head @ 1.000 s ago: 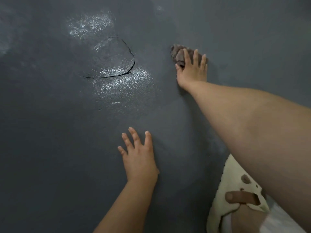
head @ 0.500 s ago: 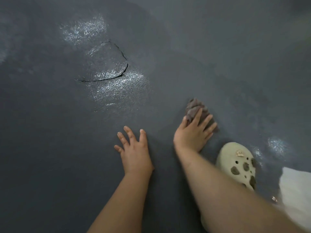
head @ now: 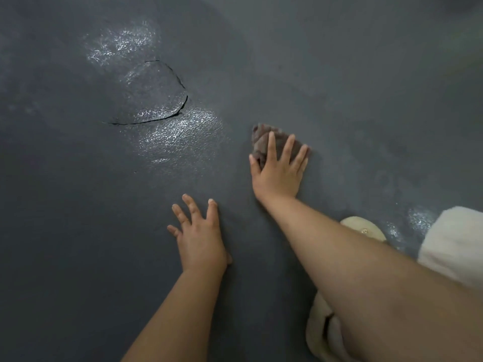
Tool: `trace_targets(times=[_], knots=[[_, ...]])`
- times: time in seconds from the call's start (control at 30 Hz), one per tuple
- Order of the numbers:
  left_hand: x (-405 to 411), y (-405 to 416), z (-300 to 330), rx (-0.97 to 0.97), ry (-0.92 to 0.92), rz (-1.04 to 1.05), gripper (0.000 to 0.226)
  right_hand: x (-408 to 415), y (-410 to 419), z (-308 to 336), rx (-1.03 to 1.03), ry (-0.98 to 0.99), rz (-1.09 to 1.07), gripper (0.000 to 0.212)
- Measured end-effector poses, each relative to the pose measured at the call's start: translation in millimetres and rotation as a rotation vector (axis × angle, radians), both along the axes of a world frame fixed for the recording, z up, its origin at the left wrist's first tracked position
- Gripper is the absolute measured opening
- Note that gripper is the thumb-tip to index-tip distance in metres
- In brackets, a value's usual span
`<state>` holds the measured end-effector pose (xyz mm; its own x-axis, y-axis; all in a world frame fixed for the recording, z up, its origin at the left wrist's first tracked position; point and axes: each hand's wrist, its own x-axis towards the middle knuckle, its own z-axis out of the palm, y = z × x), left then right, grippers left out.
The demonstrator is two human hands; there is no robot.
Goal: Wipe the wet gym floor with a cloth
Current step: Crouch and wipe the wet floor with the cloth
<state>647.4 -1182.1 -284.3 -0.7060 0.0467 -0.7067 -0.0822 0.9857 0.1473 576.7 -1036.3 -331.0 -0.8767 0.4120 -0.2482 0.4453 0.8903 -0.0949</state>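
The dark grey gym floor (head: 78, 231) fills the view, with shiny wet patches (head: 183, 134) left of centre and further back. A crumpled brownish cloth (head: 264, 138) lies on the floor right of the wet patch. My right hand (head: 278, 171) presses flat on the cloth with straight, spread fingers, covering most of it. My left hand (head: 200, 239) rests flat on the floor nearer to me, fingers spread, holding nothing.
A curved crack (head: 162, 111) runs through the floor beside the wet area. A cream clog (head: 363, 229) on my foot sits at the lower right behind my right arm, next to white fabric (head: 454, 244). Another small wet spot (head: 418, 219) shines there.
My right hand drew the cloth back from far out to close by the clog, then pushed it forward and left again. My left hand has stayed planted on the floor.
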Motion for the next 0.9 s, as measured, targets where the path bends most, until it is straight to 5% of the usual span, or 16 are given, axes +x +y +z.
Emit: trace_targets(times=[0.23, 0.6, 0.9], knots=[[0, -1, 0, -0.006, 0.004, -0.010, 0.114, -55, 67, 6, -0.003, -0.008, -0.038, 0.061], [0, -1, -2, -0.020, 0.026, -0.024, 0.114, -9, 128, 1, -0.035, 0.075, -0.726, 0.059], [0, -3, -1, -0.016, 0.024, -0.023, 0.116, -18, 131, 2, -0.051, 0.057, -0.911, 0.062]])
